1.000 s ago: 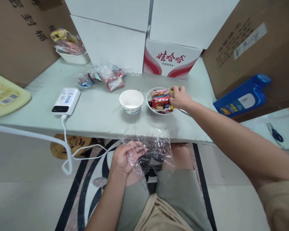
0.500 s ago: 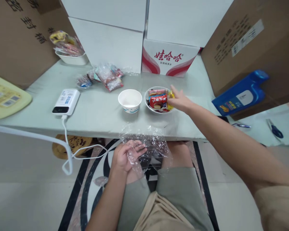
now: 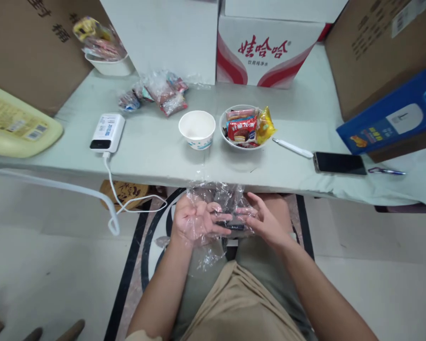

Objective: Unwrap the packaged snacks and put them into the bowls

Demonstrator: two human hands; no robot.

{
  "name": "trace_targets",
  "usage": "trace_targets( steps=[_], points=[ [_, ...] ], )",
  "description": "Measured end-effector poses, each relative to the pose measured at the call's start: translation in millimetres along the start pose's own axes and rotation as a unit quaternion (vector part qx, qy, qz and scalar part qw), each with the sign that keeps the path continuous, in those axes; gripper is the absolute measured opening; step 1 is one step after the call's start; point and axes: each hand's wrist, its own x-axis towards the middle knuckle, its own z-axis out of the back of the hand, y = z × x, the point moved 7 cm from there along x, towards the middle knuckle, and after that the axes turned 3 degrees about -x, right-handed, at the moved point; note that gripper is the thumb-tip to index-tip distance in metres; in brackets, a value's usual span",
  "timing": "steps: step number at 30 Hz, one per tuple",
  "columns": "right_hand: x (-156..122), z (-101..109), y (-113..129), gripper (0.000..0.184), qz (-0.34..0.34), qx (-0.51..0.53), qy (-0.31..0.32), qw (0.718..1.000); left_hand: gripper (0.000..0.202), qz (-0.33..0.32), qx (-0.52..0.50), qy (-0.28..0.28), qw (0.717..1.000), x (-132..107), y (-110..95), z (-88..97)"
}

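Below the table's front edge, my left hand [image 3: 199,220] is palm up with its fingers stretched out. A crumpled clear plastic bag [image 3: 208,255] lies over and around it; whether the hand is inside the bag I cannot tell. My right hand [image 3: 266,220] reaches in from the other side, fingers apart, their tips at the clear plastic. On the table, a white bowl [image 3: 247,146] holds several wrapped snacks, among them a red packet [image 3: 242,129] and a yellow packet [image 3: 265,127] leaning over the right rim. A white paper cup [image 3: 198,129] stands left of the bowl.
Bagged snacks [image 3: 166,94] lie behind the cup. A white charging device [image 3: 107,132] with a cable sits left. Right of the bowl are a white pen-like tool [image 3: 293,148], a phone [image 3: 340,163] and a blue bottle [image 3: 394,113]. Boxes [image 3: 266,57] line the back.
My right hand has let go of the yellow packet at the bowl and moved down to the clear plastic. My left hand has opened its fingers more. The view has shifted.
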Motion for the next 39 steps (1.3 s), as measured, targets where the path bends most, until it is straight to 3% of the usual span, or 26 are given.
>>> trace_targets(
  steps=[3,5,7,9,12,16,19,22,24,27,29,31,34,37,39],
  points=[
    [-11,10,18,0.072,0.024,0.019,-0.076,0.997,0.033,-0.077,0.06,-0.089,0.991,-14,-15,0.1],
    [-24,26,29,0.067,0.064,0.039,-0.15,0.986,0.023,-0.107,0.145,-0.18,0.967,-27,-26,4.8],
    [-36,41,32,0.066,0.085,0.044,-0.194,0.976,0.021,-0.118,0.223,-0.264,0.931,-39,-33,8.9],
    [-46,52,30,0.065,0.095,0.035,-0.216,0.971,0.03,-0.107,0.261,-0.295,0.913,-44,-29,8.3],
    [-55,63,23,0.063,0.095,0.015,-0.232,0.968,0.047,-0.087,0.29,-0.298,0.905,-40,-12,4.4],
    [-64,75,18,0.065,0.108,0.018,-0.254,0.961,0.04,-0.151,0.313,-0.342,0.873,-37,-6,5.5],
    [-70,85,17,0.066,0.123,0.016,-0.28,0.952,0.04,-0.191,0.296,-0.348,0.868,-41,-6,8.2],
    [-74,92,12,0.072,0.118,0.008,-0.291,0.949,0.041,-0.192,0.286,-0.352,0.87,-47,-3,11.0],
    [-77,93,7,0.08,0.112,-0.01,-0.277,0.954,0.048,-0.165,0.306,-0.336,0.876,-49,3,10.3],
    [-83,86,3,0.098,0.128,-0.075,-0.206,0.967,0.063,-0.123,0.37,-0.287,0.875,-52,10,5.7],
    [-90,81,4,0.093,0.166,-0.156,-0.154,0.961,0.059,-0.117,0.422,-0.256,0.862,-57,10,1.7],
    [-99,75,9,0.067,0.213,-0.268,-0.124,0.931,0.051,-0.113,0.495,-0.23,0.83,-63,6,-3.6],
    [-111,70,20,0.03,0.272,-0.416,-0.134,0.857,0.034,-0.116,0.639,-0.199,0.734,-73,-3,-17.6],
    [-123,69,41,0.016,0.33,-0.499,-0.219,0.771,0.017,-0.144,0.742,-0.172,0.632,-83,-13,-39.4],
    [-132,66,56,0.012,0.363,-0.528,-0.249,0.726,0.015,-0.164,0.762,-0.151,0.608,-88,-19,-53.5]
  ],
)
